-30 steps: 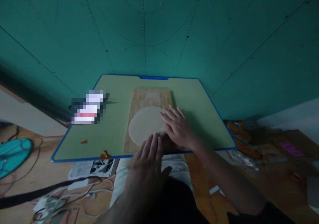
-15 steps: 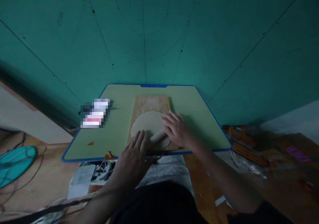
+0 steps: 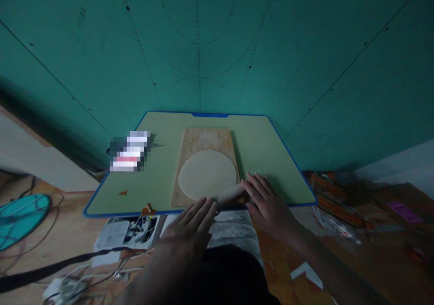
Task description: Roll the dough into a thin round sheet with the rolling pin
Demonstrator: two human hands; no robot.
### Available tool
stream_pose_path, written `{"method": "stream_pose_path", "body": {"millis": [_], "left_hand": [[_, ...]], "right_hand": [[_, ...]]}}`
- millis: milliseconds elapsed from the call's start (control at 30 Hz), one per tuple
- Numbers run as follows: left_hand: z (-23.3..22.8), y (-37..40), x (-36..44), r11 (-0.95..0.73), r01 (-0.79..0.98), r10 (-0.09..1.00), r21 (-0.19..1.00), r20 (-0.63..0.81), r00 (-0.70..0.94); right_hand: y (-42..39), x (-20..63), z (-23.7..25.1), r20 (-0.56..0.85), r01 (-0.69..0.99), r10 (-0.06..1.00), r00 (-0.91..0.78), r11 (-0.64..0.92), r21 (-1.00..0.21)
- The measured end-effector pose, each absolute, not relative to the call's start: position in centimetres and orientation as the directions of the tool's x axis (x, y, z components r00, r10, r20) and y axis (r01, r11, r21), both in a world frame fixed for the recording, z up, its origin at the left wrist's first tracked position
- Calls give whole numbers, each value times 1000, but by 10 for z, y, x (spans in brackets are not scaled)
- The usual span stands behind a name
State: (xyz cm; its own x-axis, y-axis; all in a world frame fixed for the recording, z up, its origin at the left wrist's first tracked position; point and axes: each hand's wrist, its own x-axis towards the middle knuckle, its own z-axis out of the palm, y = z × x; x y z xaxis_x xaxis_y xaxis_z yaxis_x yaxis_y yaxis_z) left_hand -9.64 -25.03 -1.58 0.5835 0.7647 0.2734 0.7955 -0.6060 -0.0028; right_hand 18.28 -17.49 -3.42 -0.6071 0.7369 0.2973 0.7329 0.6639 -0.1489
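At nine o'clock on the green bench (image 3: 159, 178) lies a blurred packet (image 3: 129, 151). Centred, a round dough sheet (image 3: 207, 173) rests on a wooden board (image 3: 206, 140). Left hand (image 3: 195, 221), fingers flat and spread, and right hand (image 3: 266, 201), likewise spread, press a rolling pin (image 3: 230, 195) at the dough's six o'clock edge.
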Motion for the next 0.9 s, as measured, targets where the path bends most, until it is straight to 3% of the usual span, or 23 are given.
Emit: {"method": "stream_pose_path", "body": {"millis": [100,333,500,633,767,833,900], "left_hand": [[-23,-243,-104,-537,842,813,50,295,502],[-44,-266,-85,-479,878,835,-1,309,456],[-29,-273,-87,-594,804,780,27,263,568],[2,-264,-90,-706,694,705,144,243,667],[29,-236,-85,-781,520,617,347,299,728],[35,-205,-84,-731,497,671,467,359,649],[36,-164,-85,-598,604,801,527,351,486]], "right_hand": [[-171,176,-27,274,746,748,-605,652,-135],[-156,154,-21,255,725,754,-606,655,-213],[-173,174,-32,278,743,752,-597,650,-162],[-182,174,-27,320,755,737,-595,649,-92],[-179,176,-21,402,678,658,-637,726,-114],[-177,186,-19,422,713,689,-589,689,-131],[-175,200,-16,439,784,752,-491,601,-153]]}}
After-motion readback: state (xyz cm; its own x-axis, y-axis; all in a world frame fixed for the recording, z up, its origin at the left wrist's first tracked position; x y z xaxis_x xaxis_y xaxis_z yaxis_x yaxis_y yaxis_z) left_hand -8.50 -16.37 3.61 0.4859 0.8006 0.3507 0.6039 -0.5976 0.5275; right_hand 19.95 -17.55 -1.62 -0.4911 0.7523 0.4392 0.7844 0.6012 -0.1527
